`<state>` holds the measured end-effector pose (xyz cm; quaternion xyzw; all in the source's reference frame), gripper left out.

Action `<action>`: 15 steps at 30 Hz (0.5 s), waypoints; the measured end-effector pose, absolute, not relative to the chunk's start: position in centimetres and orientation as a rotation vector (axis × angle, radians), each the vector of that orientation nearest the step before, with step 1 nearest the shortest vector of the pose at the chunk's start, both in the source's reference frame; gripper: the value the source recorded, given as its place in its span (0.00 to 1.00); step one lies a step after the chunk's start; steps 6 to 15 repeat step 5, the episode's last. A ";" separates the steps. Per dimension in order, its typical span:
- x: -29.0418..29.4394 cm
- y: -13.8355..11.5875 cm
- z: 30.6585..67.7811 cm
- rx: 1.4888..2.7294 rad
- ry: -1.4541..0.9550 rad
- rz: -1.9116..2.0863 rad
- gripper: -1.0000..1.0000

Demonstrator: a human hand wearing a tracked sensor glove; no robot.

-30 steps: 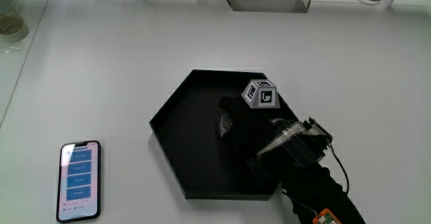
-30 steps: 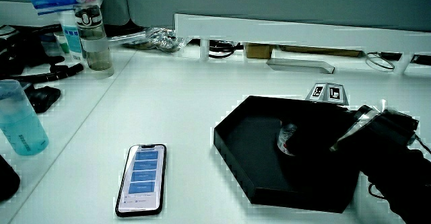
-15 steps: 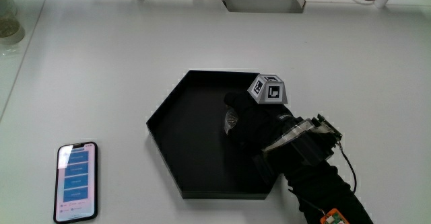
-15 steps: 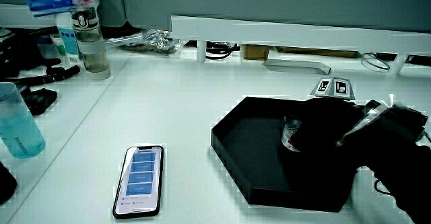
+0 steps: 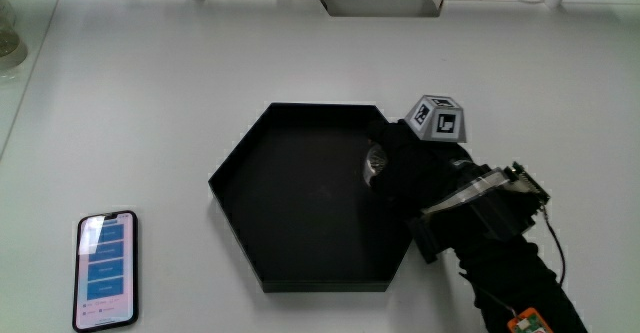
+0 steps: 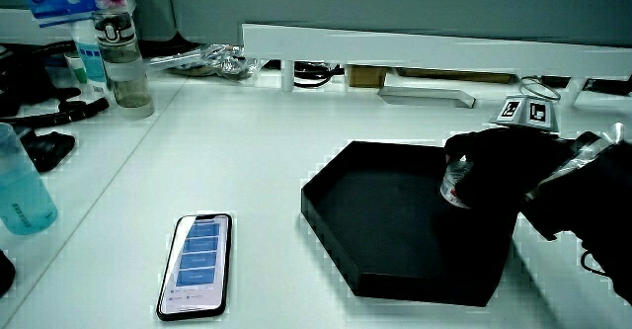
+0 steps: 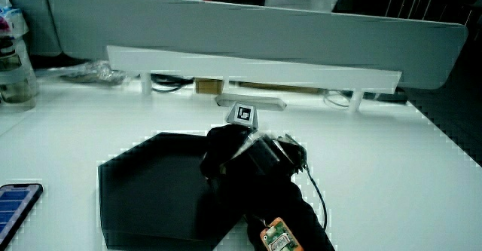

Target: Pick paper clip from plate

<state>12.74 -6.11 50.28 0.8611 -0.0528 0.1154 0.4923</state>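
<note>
Black hexagonal plate (image 5: 238, 163) on the white table in the main view, twelve o'clock taken as pointing away from the person. Gloved hand (image 5: 415, 168) over the plate's two-o'clock corner, forearm running off toward five o'clock. Fingers curled in, pinching a small pale, metallic-looking bit, the paper clip (image 5: 375, 161), just inside the rim there and over the dark floor. Patterned cube (image 5: 438, 118) on the hand's back, just outside the rim. Phone (image 5: 103, 270) lying flat, screen lit, well apart from the plate at about eight o'clock.

Seen in a side view: hand (image 6: 494, 166) over the same corner of the plate (image 6: 385, 220), paper clip (image 6: 454, 183) gripped at the fingertips and seemingly raised off the floor, though hard to be sure of the gap. Cube (image 6: 525, 112) uppermost. Phone (image 6: 195, 263) near the plate's eight o'clock; clear bottle (image 6: 118, 57) well off at about ten o'clock.

Seen in a side view: hand (image 7: 226, 153) curled over the plate (image 7: 151, 183), cube (image 7: 242, 114) on top, clip hidden by the glove. Phone (image 7: 11, 206) only partly visible.
</note>
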 end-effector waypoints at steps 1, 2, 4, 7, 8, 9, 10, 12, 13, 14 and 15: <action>13.1 -6.1 50.1 2.067 -0.147 0.298 1.00; 13.6 -6.1 50.1 2.049 -0.138 0.308 1.00; 14.6 -6.3 49.8 2.083 -0.105 0.298 1.00; 15.1 -6.3 49.8 2.076 -0.094 0.305 1.00; 15.1 -6.3 49.8 2.076 -0.094 0.305 1.00; 15.1 -6.3 49.8 2.076 -0.094 0.305 1.00; 15.1 -6.3 49.8 2.076 -0.094 0.305 1.00; 15.1 -6.3 49.8 2.076 -0.094 0.305 1.00; 15.1 -6.3 49.8 2.076 -0.094 0.305 1.00; 15.1 -6.3 49.8 2.076 -0.094 0.305 1.00; 15.1 -6.3 49.8 2.076 -0.094 0.305 1.00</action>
